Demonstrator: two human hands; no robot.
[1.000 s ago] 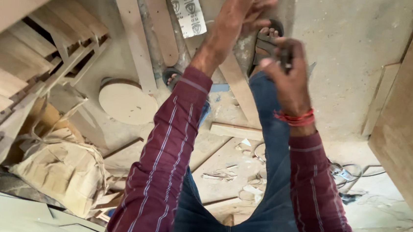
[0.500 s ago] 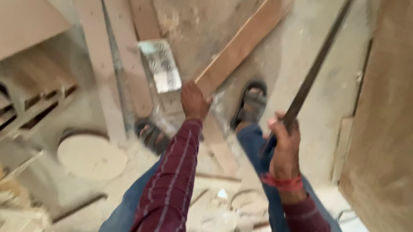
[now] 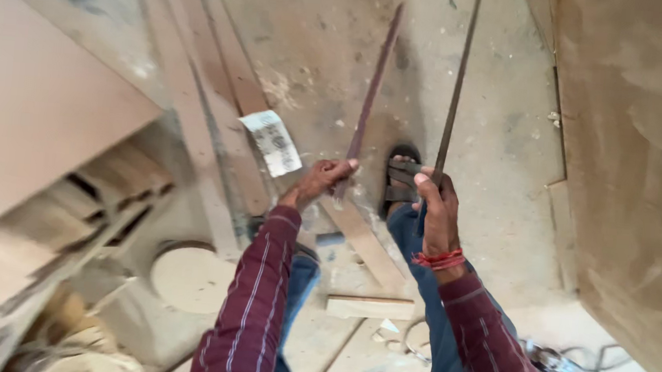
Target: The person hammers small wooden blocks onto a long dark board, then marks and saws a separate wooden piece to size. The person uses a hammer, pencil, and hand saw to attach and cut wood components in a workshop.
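Left hand: your left hand (image 3: 322, 181) sits at centre frame, its grip closed around the lower end of a thin reddish-brown strip (image 3: 369, 102).
Reddish strip: it runs from your fingers up toward the top centre of the frame, leaning slightly right.
Right hand: your right hand (image 3: 436, 206), just right of centre, has its grip wrapped around a dark narrow strip (image 3: 455, 93); a red thread band circles the wrist.
Dark strip: it rises almost straight to the top edge, close beside the reddish one but apart from it.
Foot: a dark sandal (image 3: 401, 180) shows on the floor between your two hands.
Floor: the dusty concrete floor (image 3: 498, 160) fills the upper middle of the frame.
Planks: long wooden planks (image 3: 213, 82) lie diagonally at upper left, with a paper label (image 3: 271, 142) on one.
Disc: a round wooden disc (image 3: 191, 279) lies at lower left.
Board: a large board (image 3: 640, 155) stands along the right edge.
Block: a short wooden block (image 3: 370, 307) lies at lower centre, by your knees.
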